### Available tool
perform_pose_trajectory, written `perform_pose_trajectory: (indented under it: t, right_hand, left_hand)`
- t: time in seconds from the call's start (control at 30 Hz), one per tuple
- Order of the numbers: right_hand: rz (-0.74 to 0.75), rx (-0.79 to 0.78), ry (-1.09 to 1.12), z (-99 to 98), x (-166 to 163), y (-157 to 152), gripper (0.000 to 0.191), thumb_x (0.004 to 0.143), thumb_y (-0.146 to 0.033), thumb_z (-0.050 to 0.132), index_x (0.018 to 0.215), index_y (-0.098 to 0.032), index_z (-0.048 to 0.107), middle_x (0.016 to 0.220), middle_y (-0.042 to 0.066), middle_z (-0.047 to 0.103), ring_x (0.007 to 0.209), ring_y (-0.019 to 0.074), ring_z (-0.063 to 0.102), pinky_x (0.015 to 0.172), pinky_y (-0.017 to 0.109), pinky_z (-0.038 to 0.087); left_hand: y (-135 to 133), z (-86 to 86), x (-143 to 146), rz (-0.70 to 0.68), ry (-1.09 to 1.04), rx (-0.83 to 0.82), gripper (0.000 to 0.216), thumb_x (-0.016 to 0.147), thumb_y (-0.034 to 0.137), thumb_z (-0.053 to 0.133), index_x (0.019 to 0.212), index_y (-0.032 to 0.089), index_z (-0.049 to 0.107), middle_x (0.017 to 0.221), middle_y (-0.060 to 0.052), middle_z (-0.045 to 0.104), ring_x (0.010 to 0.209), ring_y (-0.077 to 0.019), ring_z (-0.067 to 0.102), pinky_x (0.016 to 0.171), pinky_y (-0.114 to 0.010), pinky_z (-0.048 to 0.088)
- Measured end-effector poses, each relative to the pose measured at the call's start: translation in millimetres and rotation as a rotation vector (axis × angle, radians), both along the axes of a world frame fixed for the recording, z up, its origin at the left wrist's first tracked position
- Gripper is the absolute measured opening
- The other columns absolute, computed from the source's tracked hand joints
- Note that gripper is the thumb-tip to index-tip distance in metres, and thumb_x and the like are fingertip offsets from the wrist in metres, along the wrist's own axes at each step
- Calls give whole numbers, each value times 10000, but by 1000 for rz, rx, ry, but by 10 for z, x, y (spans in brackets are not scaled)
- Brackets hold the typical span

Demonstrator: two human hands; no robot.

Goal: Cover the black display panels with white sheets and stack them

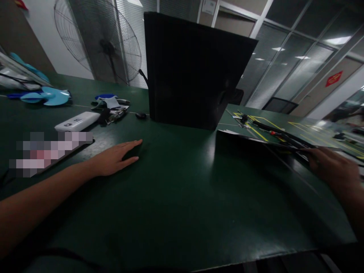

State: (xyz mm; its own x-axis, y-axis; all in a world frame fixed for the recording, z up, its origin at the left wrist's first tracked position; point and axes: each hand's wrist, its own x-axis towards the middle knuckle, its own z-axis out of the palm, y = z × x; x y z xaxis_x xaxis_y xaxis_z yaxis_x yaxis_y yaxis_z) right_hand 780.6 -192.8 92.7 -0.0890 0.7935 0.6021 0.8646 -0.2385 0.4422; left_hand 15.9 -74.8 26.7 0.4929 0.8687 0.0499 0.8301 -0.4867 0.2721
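My left hand (112,157) rests on the green table (170,189), fingers stretched forward and thumb apart, holding nothing. At the right, my right hand (332,168) has its fingers closed on the near edge of a thin flat board (244,138), which is tilted and casts a shadow on the tabletop. Pale sheet edges show at its left end; motion blur and poor light hide its exact kind. A long black bar (284,134) lies on or just behind this board. In front of both hands stands a large black box-like panel (196,72).
Left of my left hand are a white handheld device (78,121), a pixelated flat item (54,155) and light-blue fan blades (47,96). A small bundle of cloth and metal pieces (112,108) lies behind them. Farther back stands a large wire-caged fan (108,47).
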Motion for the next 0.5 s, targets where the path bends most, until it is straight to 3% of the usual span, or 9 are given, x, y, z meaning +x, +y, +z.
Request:
perform_pose_trajectory:
  t: [0.13,0.3,0.5]
  right_hand:
    - [19,-152,49,34,-41,323,331,964,-247,637,1275,-172,719,1253,155,708,981,213,653,664,336,357]
    - [10,-214,99,178,-73,623,460,935,-155,671,1395,-156,649,1335,171,678,1066,246,652,722,352,364]
    - [-10,-158,114,620,-113,691,585,923,-188,723,1489,-170,576,1399,222,625,1141,274,626,708,374,326]
  left_hand:
    - [-3,7,3,5,14,5,845,1000,700,391,1681,222,246,1684,-118,389,1472,-362,477,1202,-528,401]
    - [-25,29,-6,10,18,-1,827,1004,690,392,1677,227,260,1685,-104,388,1482,-352,467,1192,-523,419]
    - [-21,21,-15,2,-5,-7,818,1007,678,405,1681,244,244,1681,-113,395,1471,-356,479,1190,-531,413]
